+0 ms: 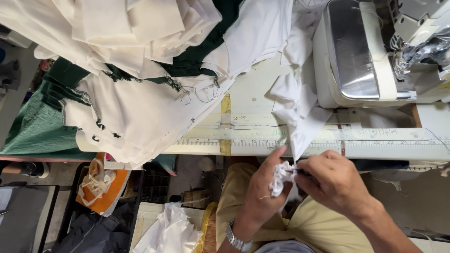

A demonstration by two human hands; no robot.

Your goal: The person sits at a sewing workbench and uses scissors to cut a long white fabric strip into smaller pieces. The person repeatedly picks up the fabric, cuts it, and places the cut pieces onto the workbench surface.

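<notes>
Cloth (140, 112) was piled at the left of the surface (248, 93), white pieces over dark green ones with frayed, threaded edges. Below that pile an orange bag (105, 187) with pale straps was seen on the floor. Further right, a measuring strip (262, 143) was laid along the surface's near edge, and a white strip of fabric (300, 112) hung down over it toward the lap. The left hand (262, 192), a watch at its wrist, was closed around a crumpled white scrap (281, 175), the thumb raised beside it. The right hand (335, 180) was pinched on the same scrap from the other side, fingers pressed together. The scrap was judged light, soft and limp, likely to slip or fray; its bunched edge seemed the surest place for a hold. At the far right a sewing machine (356, 51) was set, its metal plate shining.
</notes>
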